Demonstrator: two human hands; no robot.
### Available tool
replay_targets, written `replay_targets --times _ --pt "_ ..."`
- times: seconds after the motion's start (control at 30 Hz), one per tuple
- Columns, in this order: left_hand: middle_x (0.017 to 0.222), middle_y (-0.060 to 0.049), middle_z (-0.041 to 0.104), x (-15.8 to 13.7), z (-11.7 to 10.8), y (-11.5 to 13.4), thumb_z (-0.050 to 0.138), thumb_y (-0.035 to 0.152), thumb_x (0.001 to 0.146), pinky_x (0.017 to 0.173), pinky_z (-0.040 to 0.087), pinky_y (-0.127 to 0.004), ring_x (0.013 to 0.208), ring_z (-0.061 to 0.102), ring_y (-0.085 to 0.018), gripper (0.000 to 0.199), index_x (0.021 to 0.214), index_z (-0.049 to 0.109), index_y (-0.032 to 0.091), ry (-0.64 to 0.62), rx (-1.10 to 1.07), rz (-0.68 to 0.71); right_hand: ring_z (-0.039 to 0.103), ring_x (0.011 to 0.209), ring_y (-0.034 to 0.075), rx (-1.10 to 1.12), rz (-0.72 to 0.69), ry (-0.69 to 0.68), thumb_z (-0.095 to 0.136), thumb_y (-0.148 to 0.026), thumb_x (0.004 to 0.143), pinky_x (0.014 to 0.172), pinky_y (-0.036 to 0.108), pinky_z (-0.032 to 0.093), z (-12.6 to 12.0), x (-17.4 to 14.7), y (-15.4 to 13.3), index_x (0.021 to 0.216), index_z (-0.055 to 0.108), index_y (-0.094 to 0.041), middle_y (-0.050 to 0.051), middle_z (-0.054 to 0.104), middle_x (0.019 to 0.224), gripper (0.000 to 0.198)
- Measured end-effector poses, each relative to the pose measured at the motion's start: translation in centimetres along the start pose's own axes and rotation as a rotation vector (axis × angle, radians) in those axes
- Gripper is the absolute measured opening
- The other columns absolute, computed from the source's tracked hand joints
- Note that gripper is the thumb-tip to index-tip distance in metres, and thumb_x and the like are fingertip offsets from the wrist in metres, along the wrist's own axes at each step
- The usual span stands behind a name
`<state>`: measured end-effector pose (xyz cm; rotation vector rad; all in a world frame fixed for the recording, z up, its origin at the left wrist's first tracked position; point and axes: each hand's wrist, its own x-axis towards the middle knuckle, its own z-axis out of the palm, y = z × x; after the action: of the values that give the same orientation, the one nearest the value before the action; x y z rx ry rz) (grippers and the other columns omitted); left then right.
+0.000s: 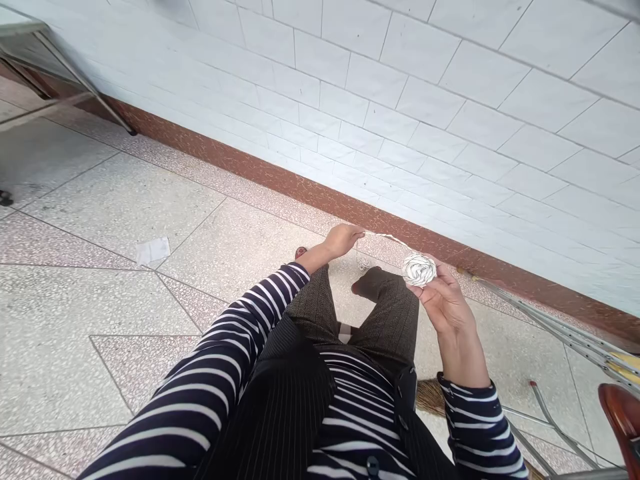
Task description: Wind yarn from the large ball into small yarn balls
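A white coiled rosette (419, 269), wound from what looks like twisted paper or cloth with thin dark lines, sits in the fingers of my right hand (445, 297). From its upper edge a thin white twisted strand (387, 236) runs left to my left hand (343, 240). There the thumb and fingers pinch the strand's end. Below my left hand a thin thread seems to hang toward a small tangled white bundle (363, 265) near the floor; I cannot tell exactly how it is joined.
A white tiled wall (370, 133) with a brown skirting rises ahead. Metal crutches (550, 308) lean at the right, near a broom's bristles (430, 396) and a brown chair part (620, 420). A metal-legged table (75, 73) stands far left. White paper (153, 251) lies on the floor.
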<state>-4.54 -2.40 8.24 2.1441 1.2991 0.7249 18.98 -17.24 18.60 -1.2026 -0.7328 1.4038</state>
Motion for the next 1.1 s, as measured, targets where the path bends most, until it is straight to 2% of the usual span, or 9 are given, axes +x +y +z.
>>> replay_targets --times 0.3,0.47,0.63,0.8,0.9,1.0,1.1 --pt "0.079 -0.004 0.072 0.9 -1.8 1.4 0.049 0.028 0.1 0.068 0.041 -0.025 0.071 0.062 -0.017 0.031 0.087 0.074 0.017 0.087 -0.041 0.046 0.068 0.098 0.022 0.012 -0.037 0.003 0.089 -0.021 0.055 0.074 0.034 0.063 1.0 0.0 -0.9 0.1 0.075 -0.028 0.002 0.073 0.11 0.047" --pt "0.072 -0.002 0.068 1.2 -2.1 2.2 0.048 0.03 0.1 0.066 0.039 -0.024 0.066 0.058 -0.015 0.034 0.08 0.071 0.015 0.053 -0.075 0.075 0.069 0.1 0.023 0.009 -0.033 0.016 0.088 -0.023 0.057 0.079 0.039 0.063 0.9 -0.7 -0.6 0.101 0.075 -0.027 0.003 0.073 0.106 0.046" --pt "0.069 -0.001 0.065 1.3 -2.6 3.8 0.048 0.029 0.1 0.067 0.039 -0.025 0.066 0.057 -0.015 0.033 0.076 0.068 0.016 0.04 -0.089 0.15 0.069 0.095 0.024 0.052 -0.002 0.097 0.09 -0.022 0.051 0.077 0.041 0.063 0.3 -1.1 -0.3 0.096 0.075 -0.026 0.003 0.074 0.101 0.047" --pt "0.075 -0.002 0.069 0.9 -3.2 5.1 0.048 0.029 0.1 0.067 0.04 -0.024 0.071 0.062 -0.016 0.032 0.081 0.07 0.016 0.036 -0.117 0.177 0.069 0.096 0.023 0.031 -0.027 0.062 0.088 -0.022 0.054 0.08 0.041 0.063 0.4 -0.8 -0.6 0.098 0.074 -0.027 0.004 0.073 0.105 0.046" --pt "0.079 -0.003 0.072 0.5 -3.4 4.5 0.051 0.028 0.099 0.068 0.041 -0.024 0.074 0.065 -0.016 0.028 0.085 0.072 0.016 0.061 -0.127 0.15 0.068 0.095 0.022 0.023 -0.062 0.045 0.087 -0.021 0.055 0.077 0.038 0.062 0.7 -0.7 -1.1 0.097 0.074 -0.027 0.003 0.073 0.106 0.045" --pt "0.083 -0.003 0.074 0.4 -3.2 2.9 0.052 0.025 0.097 0.071 0.043 -0.024 0.076 0.066 -0.017 0.026 0.088 0.074 0.016 0.083 -0.138 0.084 0.068 0.1 0.022 0.061 -0.091 0.019 0.086 -0.023 0.056 0.081 0.039 0.061 0.8 -0.9 -1.9 0.095 0.074 -0.028 0.002 0.073 0.106 0.041" --pt "0.089 -0.003 0.076 0.2 -2.4 1.4 0.054 0.024 0.096 0.078 0.047 -0.026 0.082 0.068 -0.018 0.023 0.092 0.076 0.017 0.07 -0.134 0.021 0.067 0.105 0.024 0.122 -0.06 -0.022 0.086 -0.026 0.055 0.082 0.039 0.061 0.8 -1.4 -2.5 0.092 0.075 -0.03 0.003 0.074 0.106 0.039"
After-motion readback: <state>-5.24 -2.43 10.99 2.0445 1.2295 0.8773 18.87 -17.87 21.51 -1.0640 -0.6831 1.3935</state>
